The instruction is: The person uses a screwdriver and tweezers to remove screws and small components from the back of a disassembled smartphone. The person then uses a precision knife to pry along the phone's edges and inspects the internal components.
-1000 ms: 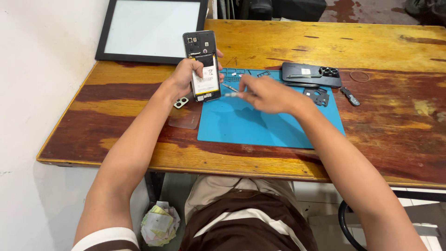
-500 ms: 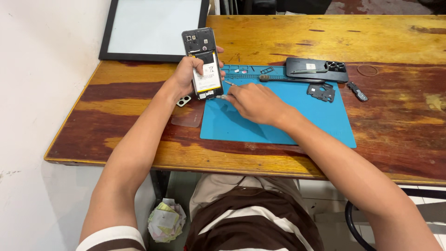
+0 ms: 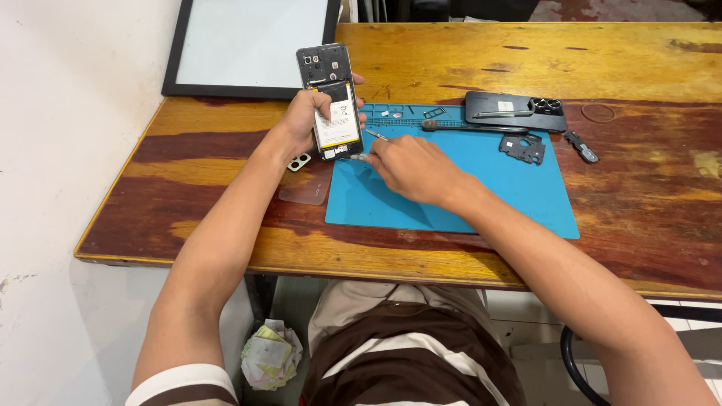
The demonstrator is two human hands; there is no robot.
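Looking from the left of the blue mat (image 3: pixel 481 192), we see a framed white board (image 3: pixel 248 45) lying beyond its far left corner on the wooden table (image 3: pixel 188 195). Just left of the mat sit a small camera bezel (image 3: pixel 298 162) and a clear flat piece (image 3: pixel 304 188). At the mat's left edge, our left hand (image 3: pixel 304 120) grasps an opened phone (image 3: pixel 329 101) with its back removed, tilted up, fingers wrapped around its sides and thumb on the white battery. Our right hand (image 3: pixel 410 167) rests over the mat's left part, fingers pinched on thin tweezers (image 3: pixel 372 137) whose tips meet the phone's lower end. Along the mat's far edge lie a screwdriver (image 3: pixel 470 126) and a dark back cover (image 3: pixel 515 109). A black bracket (image 3: pixel 524 146) sits on the mat's right part. Right of the mat lie a small black part (image 3: pixel 583 146) and a rubber band (image 3: pixel 598 113).
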